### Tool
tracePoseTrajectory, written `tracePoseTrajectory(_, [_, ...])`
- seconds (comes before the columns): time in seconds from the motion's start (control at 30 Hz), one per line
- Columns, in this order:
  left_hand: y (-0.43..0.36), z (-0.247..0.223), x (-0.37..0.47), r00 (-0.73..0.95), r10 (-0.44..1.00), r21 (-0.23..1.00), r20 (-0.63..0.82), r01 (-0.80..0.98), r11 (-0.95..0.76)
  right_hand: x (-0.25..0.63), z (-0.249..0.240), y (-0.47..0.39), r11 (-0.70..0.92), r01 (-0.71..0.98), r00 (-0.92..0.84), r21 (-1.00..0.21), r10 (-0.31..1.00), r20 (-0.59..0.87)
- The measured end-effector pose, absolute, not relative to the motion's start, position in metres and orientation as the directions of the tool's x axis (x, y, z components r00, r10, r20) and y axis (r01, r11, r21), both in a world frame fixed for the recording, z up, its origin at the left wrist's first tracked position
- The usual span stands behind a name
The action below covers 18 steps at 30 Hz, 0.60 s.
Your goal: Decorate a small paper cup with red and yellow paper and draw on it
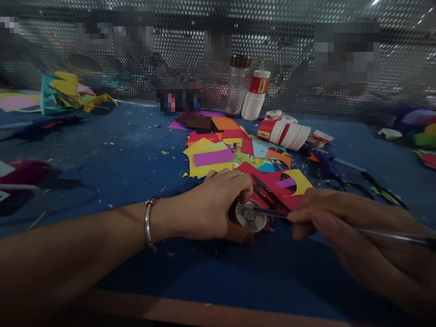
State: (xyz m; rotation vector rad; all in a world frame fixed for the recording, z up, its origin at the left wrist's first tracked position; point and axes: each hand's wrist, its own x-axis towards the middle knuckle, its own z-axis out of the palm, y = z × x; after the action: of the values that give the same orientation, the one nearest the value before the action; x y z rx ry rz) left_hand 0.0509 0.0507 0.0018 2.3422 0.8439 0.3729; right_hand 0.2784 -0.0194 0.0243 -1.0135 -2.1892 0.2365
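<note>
My left hand, with a silver bangle at the wrist, is wrapped round a small round object at the centre. Its pale round face, marked with dark lines, is turned toward me; most of its side is hidden by my fingers. From the right, my right hand pinches a slim pen-like stick, whose tip reaches that face. Just behind lie dark scissors on red paper.
Coloured paper scraps spread beyond my hands. Farther back stand a clear bottle and stacked paper cups, with more cups lying over. A glue gun with a cable is at right, another at left. Perforated metal borders the blue table.
</note>
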Motion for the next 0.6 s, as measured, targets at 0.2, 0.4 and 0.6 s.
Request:
tracePoseTrajectory(0.2, [0.048, -0.003, 0.049, 0.713, 0.691, 0.648, 0.117, 0.473, -0.598, 0.283, 0.014, -0.015, 0.581, 0.671, -0.304, -0.461, 0.783, 0.543])
tracePoseTrajectory(0.4, [0.045, -0.006, 0.05, 0.633, 0.656, 0.516, 0.412, 0.431, -0.74, 0.279, 0.007, -0.001, 0.515, 0.695, -0.202, -0.501, 0.809, 0.552])
tracePoseTrajectory(0.6, [0.043, -0.006, 0.049, 0.647, 0.529, 0.332, 0.549, 0.412, -0.848, 0.282, 0.008, 0.006, 0.471, 0.743, -0.258, -0.475, 0.857, 0.447])
